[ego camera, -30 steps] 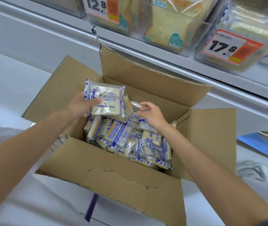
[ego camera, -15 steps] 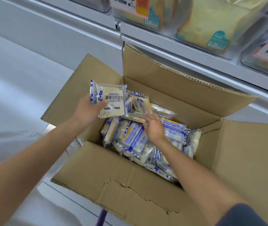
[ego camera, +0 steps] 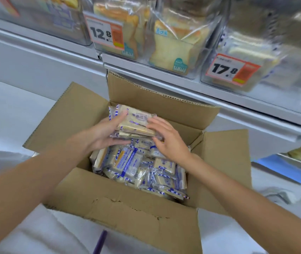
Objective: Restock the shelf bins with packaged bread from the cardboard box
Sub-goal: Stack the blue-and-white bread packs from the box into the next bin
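Note:
An open cardboard box (ego camera: 127,213) stands on the floor below the shelf, filled with several blue-and-white bread packets (ego camera: 133,165). Above the box's far side my left hand (ego camera: 105,132) grips a small stack of bread packets (ego camera: 136,121), thumb on top and fingers underneath. My right hand (ego camera: 168,138) touches the stack's right edge with spread, nearly straight fingers. Clear shelf bins (ego camera: 173,57) above hold bagged sliced bread.
Price tags reading 12.8 (ego camera: 103,33) and 17.8 (ego camera: 232,69) hang on the bin fronts. The grey shelf edge (ego camera: 237,99) runs just behind the box's rear flap. A purple stick (ego camera: 100,242) lies by the box's near side. A lower blue shelf (ego camera: 283,169) shows at right.
My left hand now holds a stack rather than one packet, further right over the box. My right hand came up from the loose packets to the stack's right edge. The view tilted up.

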Tool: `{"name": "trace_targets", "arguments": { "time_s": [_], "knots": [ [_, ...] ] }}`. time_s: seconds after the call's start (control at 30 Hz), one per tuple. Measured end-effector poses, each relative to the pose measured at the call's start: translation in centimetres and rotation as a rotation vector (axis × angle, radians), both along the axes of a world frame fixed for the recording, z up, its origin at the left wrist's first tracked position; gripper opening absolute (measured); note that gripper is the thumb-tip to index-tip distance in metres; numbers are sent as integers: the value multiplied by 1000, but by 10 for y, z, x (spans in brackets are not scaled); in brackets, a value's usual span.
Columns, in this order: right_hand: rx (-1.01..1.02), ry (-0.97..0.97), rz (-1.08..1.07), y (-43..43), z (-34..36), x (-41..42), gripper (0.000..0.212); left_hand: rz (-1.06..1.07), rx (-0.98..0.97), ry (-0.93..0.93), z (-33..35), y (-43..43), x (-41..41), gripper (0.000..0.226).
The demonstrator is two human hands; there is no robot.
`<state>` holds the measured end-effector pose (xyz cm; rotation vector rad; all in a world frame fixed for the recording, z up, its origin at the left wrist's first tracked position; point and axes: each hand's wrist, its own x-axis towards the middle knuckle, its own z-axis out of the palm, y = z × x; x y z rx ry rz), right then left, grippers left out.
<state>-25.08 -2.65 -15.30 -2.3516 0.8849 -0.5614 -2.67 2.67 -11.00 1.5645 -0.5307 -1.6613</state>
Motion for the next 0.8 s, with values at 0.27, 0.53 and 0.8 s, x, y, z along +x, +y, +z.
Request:
{"name": "trace_targets", "arguments": {
  "time_s": [0.27,0.53,0.8],
  "knots": [
    [-171,108,-165,-14,97,-44,73,-130,-249,-79,80,-20,-68,41],
    [-622,146,-426,-51,206,-127,82,-295,-549,-148,173,-74,-156,30],
    [-676,342,-518,-110,273,-219,69,-564,-964,-546,218,-150,-253,56]
  ]
}}
